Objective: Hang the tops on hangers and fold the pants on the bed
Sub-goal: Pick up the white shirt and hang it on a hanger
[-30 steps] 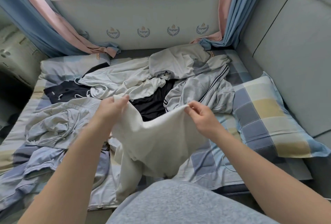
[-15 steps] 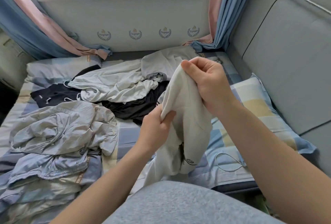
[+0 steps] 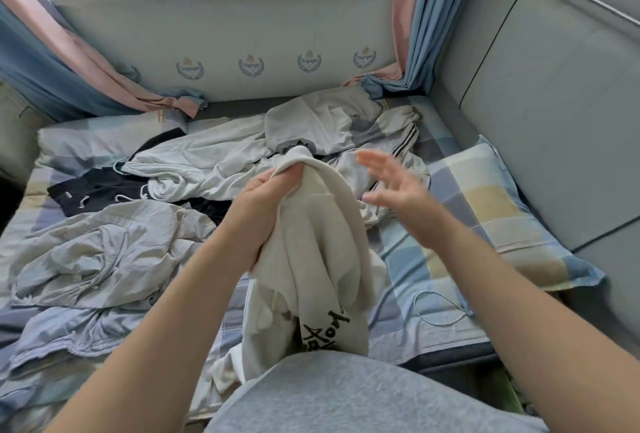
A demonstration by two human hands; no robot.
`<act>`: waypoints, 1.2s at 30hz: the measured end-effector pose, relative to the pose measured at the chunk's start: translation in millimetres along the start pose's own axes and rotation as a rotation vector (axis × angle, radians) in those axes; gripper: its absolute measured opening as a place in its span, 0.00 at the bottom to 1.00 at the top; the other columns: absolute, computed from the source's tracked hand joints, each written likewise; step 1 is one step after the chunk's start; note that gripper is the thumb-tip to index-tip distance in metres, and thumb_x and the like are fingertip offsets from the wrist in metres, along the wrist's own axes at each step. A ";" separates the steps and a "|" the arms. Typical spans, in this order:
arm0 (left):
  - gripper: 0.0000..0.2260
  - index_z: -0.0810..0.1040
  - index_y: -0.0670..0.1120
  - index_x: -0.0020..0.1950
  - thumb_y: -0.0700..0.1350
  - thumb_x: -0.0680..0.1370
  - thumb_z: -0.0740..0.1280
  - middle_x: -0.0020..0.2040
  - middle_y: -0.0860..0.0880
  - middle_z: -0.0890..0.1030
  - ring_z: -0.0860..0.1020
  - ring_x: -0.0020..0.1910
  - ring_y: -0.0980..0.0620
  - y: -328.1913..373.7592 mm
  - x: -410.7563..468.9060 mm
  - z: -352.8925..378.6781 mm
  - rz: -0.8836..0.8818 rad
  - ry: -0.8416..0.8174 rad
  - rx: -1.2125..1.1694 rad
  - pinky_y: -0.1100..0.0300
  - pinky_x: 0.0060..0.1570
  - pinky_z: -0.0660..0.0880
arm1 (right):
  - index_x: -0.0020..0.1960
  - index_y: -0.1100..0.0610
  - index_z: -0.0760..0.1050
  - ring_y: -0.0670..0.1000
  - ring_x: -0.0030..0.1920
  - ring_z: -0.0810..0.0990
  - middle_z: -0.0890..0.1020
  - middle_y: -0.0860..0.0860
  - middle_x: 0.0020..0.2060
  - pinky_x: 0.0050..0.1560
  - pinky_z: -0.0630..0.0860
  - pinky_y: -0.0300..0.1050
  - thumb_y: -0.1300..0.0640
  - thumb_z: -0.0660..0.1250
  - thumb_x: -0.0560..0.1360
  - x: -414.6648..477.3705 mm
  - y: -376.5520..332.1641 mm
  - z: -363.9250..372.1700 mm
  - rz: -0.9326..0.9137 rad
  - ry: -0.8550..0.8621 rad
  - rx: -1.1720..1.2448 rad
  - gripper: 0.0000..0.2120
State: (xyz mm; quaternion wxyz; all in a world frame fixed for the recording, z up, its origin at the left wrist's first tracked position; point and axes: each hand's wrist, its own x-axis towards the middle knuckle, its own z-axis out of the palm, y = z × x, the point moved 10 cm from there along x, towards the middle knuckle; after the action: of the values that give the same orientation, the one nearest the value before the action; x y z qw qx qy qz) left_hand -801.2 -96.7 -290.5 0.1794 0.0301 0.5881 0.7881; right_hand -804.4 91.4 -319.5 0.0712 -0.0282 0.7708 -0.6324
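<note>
My left hand point(image 3: 258, 211) grips a cream garment with black lettering point(image 3: 322, 259) by its bunched upper part, and the cloth hangs down in front of me over the bed's near edge. My right hand point(image 3: 394, 187) hovers just right of the garment with fingers spread, holding nothing. Behind them on the bed lie a pale grey hooded top point(image 3: 214, 162), a black garment point(image 3: 100, 193), a grey piece with dark side stripes point(image 3: 349, 121) and a crumpled grey-blue heap point(image 3: 100, 252). No hanger is in view.
A checked sheet point(image 3: 408, 256) covers the bed, with a checked pillow point(image 3: 491, 211) at the right against a grey padded wall point(image 3: 554, 121). A thin white cord point(image 3: 440, 308) lies near the front edge. Curtains point(image 3: 419, 27) and a window close off the far side.
My right hand has let go of the cream garment and opened to its right. My left hand has shifted up to grip the bunched top, so the garment now hangs from it alone.
</note>
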 end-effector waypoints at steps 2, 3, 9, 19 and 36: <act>0.08 0.86 0.52 0.38 0.51 0.75 0.70 0.36 0.49 0.83 0.81 0.35 0.53 2.1 -2.2 5.1 -0.010 -0.042 -0.007 0.60 0.36 0.80 | 0.69 0.47 0.73 0.47 0.67 0.76 0.79 0.48 0.65 0.66 0.76 0.48 0.68 0.66 0.72 -11.0 23.3 51.2 0.107 -0.273 0.047 0.29; 0.08 0.85 0.52 0.37 0.51 0.74 0.69 0.36 0.49 0.82 0.81 0.34 0.53 2.1 -2.6 6.7 -0.016 -0.059 -0.005 0.59 0.36 0.80 | 0.68 0.52 0.74 0.50 0.65 0.78 0.81 0.52 0.63 0.65 0.77 0.51 0.70 0.66 0.73 -14.4 36.7 71.4 0.161 -0.348 0.009 0.27; 0.11 0.85 0.51 0.36 0.52 0.75 0.68 0.34 0.49 0.83 0.82 0.32 0.53 11.0 -4.4 -26.4 -0.019 0.074 0.069 0.59 0.32 0.79 | 0.56 0.59 0.80 0.54 0.55 0.81 0.84 0.54 0.52 0.56 0.76 0.51 0.57 0.70 0.77 -1.6 76.9 75.7 0.233 -0.217 -0.328 0.09; 0.14 0.80 0.47 0.59 0.55 0.81 0.65 0.48 0.45 0.87 0.86 0.44 0.47 -6.9 -9.7 -95.0 -0.118 0.701 -0.255 0.50 0.43 0.83 | 0.50 0.56 0.79 0.52 0.45 0.84 0.85 0.51 0.44 0.52 0.81 0.53 0.59 0.71 0.76 -14.3 13.3 81.5 -0.010 -0.184 -0.267 0.04; 0.15 0.74 0.44 0.66 0.51 0.84 0.62 0.56 0.41 0.83 0.84 0.51 0.44 -23.4 -3.0 -113.4 -0.151 0.710 -0.552 0.48 0.42 0.83 | 0.44 0.56 0.79 0.51 0.42 0.75 0.79 0.50 0.37 0.37 0.68 0.42 0.72 0.58 0.72 0.0 96.3 43.1 0.305 0.129 -0.344 0.15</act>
State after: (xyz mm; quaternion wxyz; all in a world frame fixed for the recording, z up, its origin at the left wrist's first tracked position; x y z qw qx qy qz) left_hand -821.9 -195.8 -346.8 0.0246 -0.3339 0.3817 0.8615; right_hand -793.7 68.7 -421.9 0.1105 0.1174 0.8655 -0.4743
